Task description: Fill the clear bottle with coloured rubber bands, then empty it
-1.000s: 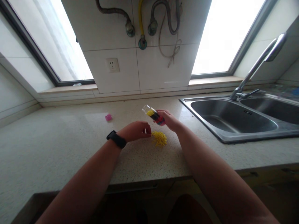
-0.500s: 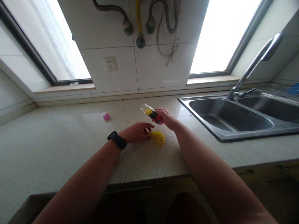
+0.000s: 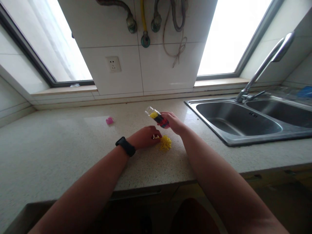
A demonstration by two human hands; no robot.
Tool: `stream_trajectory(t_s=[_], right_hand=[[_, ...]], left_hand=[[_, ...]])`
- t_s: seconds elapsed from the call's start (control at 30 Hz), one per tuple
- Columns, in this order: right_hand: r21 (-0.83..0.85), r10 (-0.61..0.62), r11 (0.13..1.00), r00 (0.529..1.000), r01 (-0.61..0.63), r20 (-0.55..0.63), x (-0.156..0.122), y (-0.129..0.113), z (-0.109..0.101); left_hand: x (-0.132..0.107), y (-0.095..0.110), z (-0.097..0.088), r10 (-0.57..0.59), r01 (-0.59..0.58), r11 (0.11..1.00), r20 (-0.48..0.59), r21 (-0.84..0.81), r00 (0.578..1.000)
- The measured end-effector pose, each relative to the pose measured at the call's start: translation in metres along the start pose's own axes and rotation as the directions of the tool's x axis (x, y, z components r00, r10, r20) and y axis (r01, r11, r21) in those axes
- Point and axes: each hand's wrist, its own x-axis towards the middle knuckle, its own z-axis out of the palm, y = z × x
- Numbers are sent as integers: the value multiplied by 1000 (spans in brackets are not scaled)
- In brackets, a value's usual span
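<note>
My right hand (image 3: 172, 122) is wrapped round a clear plastic bottle (image 3: 157, 117), tilted with its open mouth up and to the left. Bands of yellow, black and red pieces show inside it. Below the bottle, a small heap of yellow rubber bands (image 3: 166, 143), or pieces that look like them, lies on the counter. My left hand (image 3: 148, 136), with a black watch (image 3: 125, 146) on its wrist, is at the left edge of this heap. Its thumb and fingertips are pinched together there; how much they hold is too small to see. A pink cap (image 3: 109, 120) lies further left.
The speckled counter (image 3: 80, 139) runs across the view. A double steel sink (image 3: 226, 144) with a tall tap (image 3: 264, 66) is set in at the right. Behind stands a tiled wall with a socket (image 3: 113, 64) and hoses, between two bright windows.
My left hand has moved slightly right, and its thumb and fingers have closed at the edge of the yellow heap. My right hand keeps the bottle tilted as before. The view has shifted a little.
</note>
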Motion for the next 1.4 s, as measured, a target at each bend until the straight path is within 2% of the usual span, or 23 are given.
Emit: stream_trajectory(t_s=[0.23, 0.47, 0.7, 0.87, 1.03, 1.17, 1.27, 1.4], right_hand=[[-2, 3, 1000, 1000, -3, -12, -1, -3, 2], [-6, 10, 1000, 1000, -10, -17, 0, -3, 1], [10, -1, 1000, 999, 1, -49, 2, 0, -6], [2, -4, 1000, 997, 4, -73, 3, 1, -15], [-47, 23, 999, 997, -27, -68, 4, 4, -21], [-104, 46, 993, 998, -50, -39, 3, 7, -18], [-133, 27, 991, 999, -24, 27, 1, 6, -13], [-160, 25, 987, 995, -9, 98, -1, 5, -9]], left_hand=[[2, 2, 3, -21, 19, 999, -48, -33, 999], [0, -9, 0, -152, 120, 960, -114, -252, 982], [-8, -20, -17, -157, 72, 911, -179, -407, 971], [-18, -18, -37, -228, 67, 804, -203, -591, 952], [-26, -21, -51, -315, 19, 618, -225, -786, 922], [-30, -28, -55, -359, -28, 487, -229, -873, 905], [-32, -30, -56, -350, 6, 472, -181, -882, 919], [-32, -30, -56, -349, 81, 533, -132, -842, 928]])
